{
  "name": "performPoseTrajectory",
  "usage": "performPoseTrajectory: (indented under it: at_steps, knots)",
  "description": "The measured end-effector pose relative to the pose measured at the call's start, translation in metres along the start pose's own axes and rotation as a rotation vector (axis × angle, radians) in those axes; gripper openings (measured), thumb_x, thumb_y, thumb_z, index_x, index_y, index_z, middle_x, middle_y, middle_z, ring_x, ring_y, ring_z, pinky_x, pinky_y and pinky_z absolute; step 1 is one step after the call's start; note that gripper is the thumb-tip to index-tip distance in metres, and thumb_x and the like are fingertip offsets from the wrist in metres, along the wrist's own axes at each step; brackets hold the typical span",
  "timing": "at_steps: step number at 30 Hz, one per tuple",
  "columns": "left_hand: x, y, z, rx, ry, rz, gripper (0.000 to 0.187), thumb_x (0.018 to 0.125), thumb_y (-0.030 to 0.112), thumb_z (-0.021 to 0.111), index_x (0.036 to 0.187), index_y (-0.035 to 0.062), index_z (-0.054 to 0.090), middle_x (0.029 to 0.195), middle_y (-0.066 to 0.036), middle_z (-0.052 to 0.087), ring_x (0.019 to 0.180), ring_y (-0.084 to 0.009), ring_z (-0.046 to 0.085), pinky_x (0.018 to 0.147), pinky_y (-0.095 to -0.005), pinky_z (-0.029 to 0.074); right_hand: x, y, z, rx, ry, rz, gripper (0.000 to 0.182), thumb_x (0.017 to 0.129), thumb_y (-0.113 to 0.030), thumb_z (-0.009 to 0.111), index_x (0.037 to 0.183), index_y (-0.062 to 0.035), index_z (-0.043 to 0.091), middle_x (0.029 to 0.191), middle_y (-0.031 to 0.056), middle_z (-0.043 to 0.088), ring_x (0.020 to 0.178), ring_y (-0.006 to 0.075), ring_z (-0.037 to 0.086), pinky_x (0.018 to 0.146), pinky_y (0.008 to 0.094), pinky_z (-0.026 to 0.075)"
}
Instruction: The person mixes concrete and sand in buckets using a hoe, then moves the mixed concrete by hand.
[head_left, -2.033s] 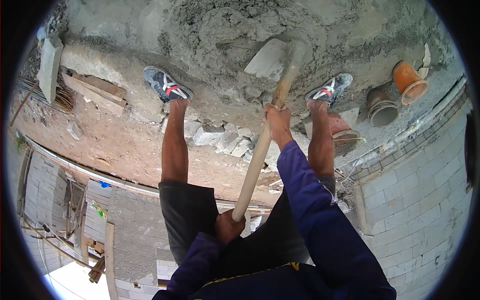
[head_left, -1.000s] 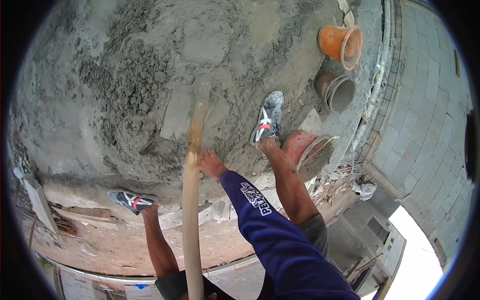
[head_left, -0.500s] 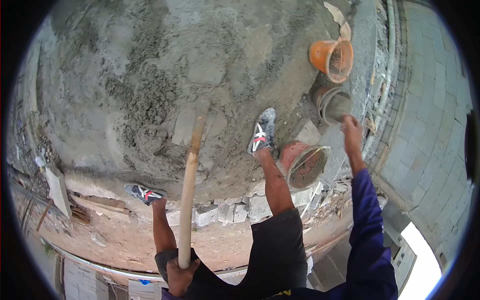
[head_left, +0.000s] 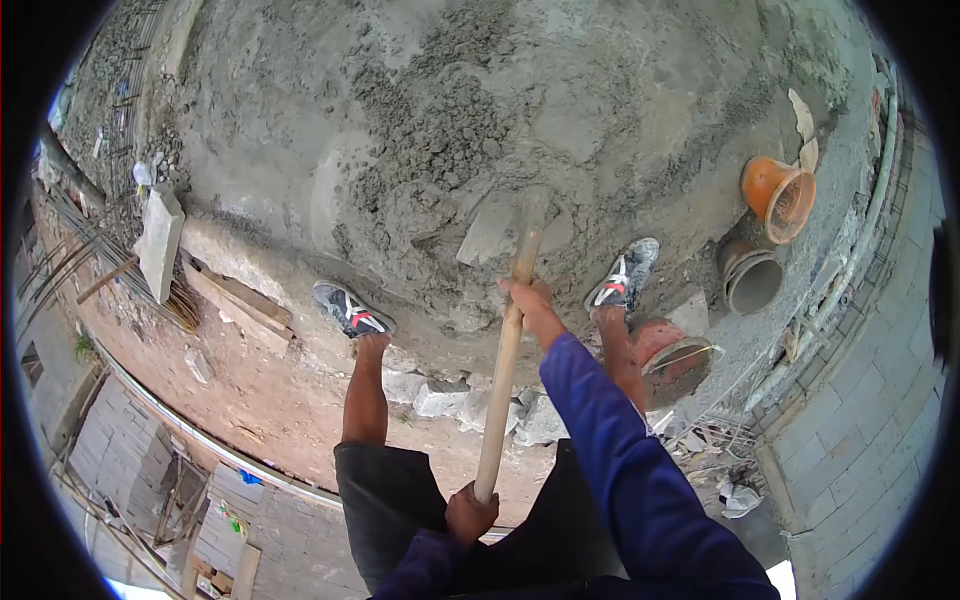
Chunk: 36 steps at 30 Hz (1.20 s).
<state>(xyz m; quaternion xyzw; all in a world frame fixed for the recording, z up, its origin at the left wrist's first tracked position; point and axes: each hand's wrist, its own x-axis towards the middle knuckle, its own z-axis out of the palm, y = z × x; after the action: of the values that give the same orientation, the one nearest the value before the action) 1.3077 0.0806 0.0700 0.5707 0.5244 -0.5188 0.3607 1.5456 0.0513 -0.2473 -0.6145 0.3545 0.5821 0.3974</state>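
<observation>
A long wooden handle (head_left: 502, 400) slopes from my lap up to a flat blade (head_left: 490, 235) lying in wet grey cement (head_left: 430, 130). Near the handle's lower end my left hand (head_left: 471, 514) is wrapped round it. Higher up, my right hand (head_left: 530, 303) is closed on the same handle, between my two shoes. Cement partly covers the blade.
To the right stand an orange bucket (head_left: 780, 198), a grey bucket (head_left: 750, 277) and a reddish bucket (head_left: 672, 362). Stone blocks (head_left: 440, 398) edge the cement near my feet. Boards (head_left: 240, 305) and a pale slab (head_left: 160, 243) lie at left.
My right hand has left the grey bucket and taken hold of the handle. The view has shifted, so the buckets appear farther right and lower.
</observation>
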Motion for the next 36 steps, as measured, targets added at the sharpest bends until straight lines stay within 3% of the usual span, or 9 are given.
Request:
performPoseTrajectory:
  at_steps: [6,10,14,18,23,32,33,34,36]
  knots:
    - [0.007,-0.074,0.035,-0.063,-0.001,0.075,0.023,0.076,0.023,0.071,0.094,0.0095,0.07,0.086,-0.022,0.07,0.084,-0.043,0.068,0.076,-0.0504,0.055,-0.089,-0.009,0.048,0.255,0.154,-0.196,0.016,0.082,-0.006,0.067,0.091,-0.0016,0.055,0.063,0.0068,0.055,0.044,0.016,0.051,0.04,0.0326,0.043]
    - [0.088,0.005,-0.032,-0.229,0.223,0.353,0.021,0.074,0.022,0.073,0.087,0.0063,0.067,0.077,-0.021,0.068,0.073,-0.0437,0.066,0.067,-0.0517,0.053,-0.118,-0.16,0.069,0.363,-0.05,-0.493,0.025,0.083,-0.008,0.07,0.097,-0.003,0.049,0.072,0.0058,0.051,0.049,0.0156,0.052,0.041,0.033,0.045]
    - [0.177,0.127,-0.158,-0.09,0.498,0.576,0.042,0.073,0.016,0.077,0.109,0.0053,0.058,0.084,-0.017,0.07,0.076,-0.0388,0.07,0.067,-0.0496,0.055,-0.033,-0.317,0.095,0.423,-0.378,-0.766,0.031,0.088,-0.014,0.07,0.103,-0.0012,0.047,0.079,0.0073,0.051,0.062,0.0178,0.055,0.054,0.0349,0.054]
    - [0.216,0.243,-0.234,-0.063,0.557,0.588,0.034,0.072,0.014,0.076,0.1,0.0018,0.062,0.082,-0.023,0.069,0.078,-0.0415,0.069,0.072,-0.0507,0.056,0.047,-0.382,0.114,0.239,-0.213,-0.723,0.03,0.093,-0.02,0.065,0.107,-0.0019,0.045,0.076,0.0071,0.051,0.059,0.0165,0.054,0.052,0.0341,0.053]
    - [0.204,0.198,-0.142,-0.103,0.255,0.484,0.035,0.072,0.018,0.075,0.1,0.0006,0.062,0.083,-0.026,0.068,0.083,-0.043,0.069,0.075,-0.0515,0.055,0.057,-0.273,0.087,-0.047,0.234,-0.426,0.03,0.093,-0.025,0.063,0.101,0.002,0.052,0.064,0.0075,0.053,0.047,0.0196,0.054,0.041,0.0376,0.049]
    - [0.061,0.006,-0.028,-0.111,0.122,0.397,0.034,0.075,0.025,0.072,0.104,0.0087,0.065,0.069,-0.018,0.067,0.061,-0.0372,0.068,0.055,-0.051,0.053,-0.087,-0.041,0.077,0.045,0.287,-0.292,0.026,0.091,-0.017,0.068,0.109,-0.0061,0.053,0.067,0.0011,0.051,0.047,0.0118,0.049,0.038,0.0314,0.04]
    - [0.052,-0.01,-0.023,-0.037,-0.022,0.269,0.036,0.075,0.025,0.072,0.109,0.0126,0.068,0.08,-0.019,0.069,0.075,-0.0357,0.07,0.069,-0.0497,0.055,-0.105,-0.024,0.076,0.024,0.289,-0.266,0.027,0.091,-0.016,0.068,0.111,-0.0078,0.052,0.071,0.0006,0.052,0.052,0.0109,0.051,0.042,0.031,0.042]
    - [0.057,-0.043,0.005,0.046,0.367,0.588,0.033,0.08,0.026,0.072,0.105,0.0051,0.064,0.103,-0.024,0.068,0.101,-0.0327,0.068,0.085,-0.0462,0.054,-0.109,0.002,0.073,0.044,0.305,-0.347,0.03,0.09,-0.015,0.068,0.114,-0.0085,0.051,0.074,0.0,0.053,0.054,0.0102,0.051,0.045,0.0294,0.042]
    - [0.079,-0.052,-0.007,-0.031,0.174,0.438,0.039,0.079,0.022,0.07,0.114,0.0075,0.06,0.105,-0.022,0.068,0.1,-0.0341,0.067,0.085,-0.0462,0.053,-0.1,0.019,0.071,0.041,0.282,-0.308,0.044,0.089,-0.01,0.065,0.129,-0.0112,0.048,0.087,0.0029,0.054,0.064,0.0134,0.053,0.051,0.0308,0.045]
